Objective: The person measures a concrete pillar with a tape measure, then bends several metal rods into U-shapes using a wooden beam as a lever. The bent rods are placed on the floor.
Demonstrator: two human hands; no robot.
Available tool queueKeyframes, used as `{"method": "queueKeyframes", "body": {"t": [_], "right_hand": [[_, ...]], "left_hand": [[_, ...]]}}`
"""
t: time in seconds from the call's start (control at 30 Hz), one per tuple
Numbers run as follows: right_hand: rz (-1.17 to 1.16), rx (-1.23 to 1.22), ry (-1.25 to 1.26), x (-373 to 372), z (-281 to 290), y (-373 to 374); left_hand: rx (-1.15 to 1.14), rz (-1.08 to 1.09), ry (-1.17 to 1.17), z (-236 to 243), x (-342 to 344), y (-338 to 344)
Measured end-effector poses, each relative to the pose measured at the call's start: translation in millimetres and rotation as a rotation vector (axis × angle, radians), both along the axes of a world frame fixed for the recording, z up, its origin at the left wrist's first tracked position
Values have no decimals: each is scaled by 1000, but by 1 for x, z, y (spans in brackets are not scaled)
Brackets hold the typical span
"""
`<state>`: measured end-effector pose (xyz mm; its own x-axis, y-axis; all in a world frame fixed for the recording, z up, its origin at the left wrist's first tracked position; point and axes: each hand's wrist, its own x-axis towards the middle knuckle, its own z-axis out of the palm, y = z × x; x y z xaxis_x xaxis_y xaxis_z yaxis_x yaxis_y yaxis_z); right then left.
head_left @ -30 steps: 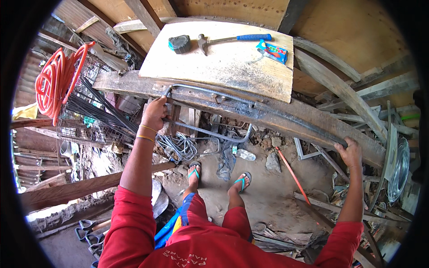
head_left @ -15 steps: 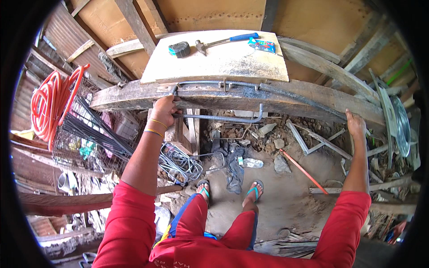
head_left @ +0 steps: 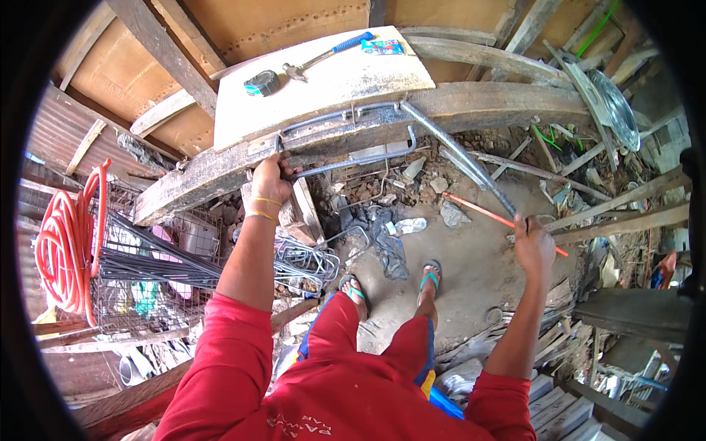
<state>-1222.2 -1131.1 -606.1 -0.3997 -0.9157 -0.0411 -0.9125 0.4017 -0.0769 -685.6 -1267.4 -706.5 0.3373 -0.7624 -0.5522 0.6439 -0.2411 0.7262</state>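
On the thick wooden beam (head_left: pixel 471 103), a bent grey steel bar (head_left: pixel 316 117) lies against small metal pegs (head_left: pixel 354 112). My left hand (head_left: pixel 268 180) is closed around the bent part of the bar at the beam's near edge. From there a lower length ending in a hook runs to the right, in front of the beam. My right hand (head_left: pixel 535 246) grips the near end of a long grey pipe (head_left: pixel 452 147). The pipe slants from the pegs down toward me; whether the bar's end sits inside it, I cannot tell.
A pale board (head_left: pixel 323 92) on the beam carries a tape measure (head_left: pixel 261 83), a hammer (head_left: pixel 327 55) and a small blue packet (head_left: pixel 382 47). Bent steel rods (head_left: pixel 301 264) lie on the ground. An orange hose coil (head_left: pixel 70 250) hangs left; wire (head_left: pixel 614 110) hangs right.
My right hand has pulled the pipe's end away from the beam toward me, swinging it about the pegs. My left hand stays on the bar. The view has shifted and tilted.
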Motion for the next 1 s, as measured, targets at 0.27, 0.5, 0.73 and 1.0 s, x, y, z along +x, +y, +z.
{"method": "queueKeyframes", "body": {"t": [0.27, 0.5, 0.73, 1.0], "right_hand": [[259, 443, -460, -71, 10, -42], [181, 835, -1247, -110, -5, -75], [-14, 530, -1706, -112, -37, -41], [-229, 289, -1343, -9, -32, 34]], "left_hand": [[14, -438, 108, 8, -198, 126], [-131, -670, 539, 21, -443, 74], [-185, -544, 922, 15, -485, 66], [-101, -655, 863, 30, -410, 115]]}}
